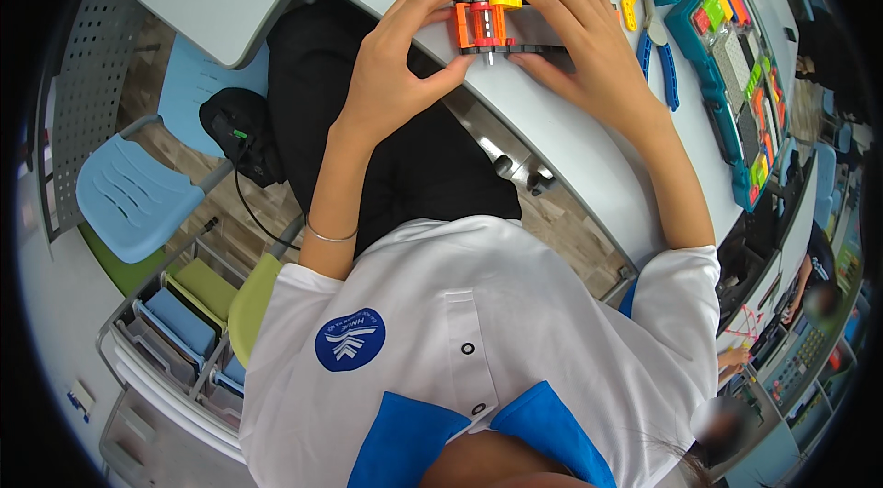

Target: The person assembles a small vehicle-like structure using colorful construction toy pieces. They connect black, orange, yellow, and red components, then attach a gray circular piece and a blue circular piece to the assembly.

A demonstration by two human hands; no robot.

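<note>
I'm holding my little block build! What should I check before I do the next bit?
1. Orange, red, yellow and black plastic build held between left hand and right hand: ok.
2. Small grey pin pushed fully in: cannot tell; one end sticks out.
3. Blue-handled metal pliers lying on the white table: ok.
4. Teal plastic parts case open: ok.
5. Loose pieces put away: not ok; a yellow angled plastic piece lies beside the pliers.

The built assembly (487,26) mixes orange, red, yellow and black against a pale grey-white counter (607,171), near a yellow piece (630,8), blue-handled pliers (670,79) and a teal case (682,28) of multicoloured parts. The shirt (552,295) is white with a bright blue collar (405,442), the trousers (423,175) are plain black. The floor (262,212) shows brown wood grain.
</note>
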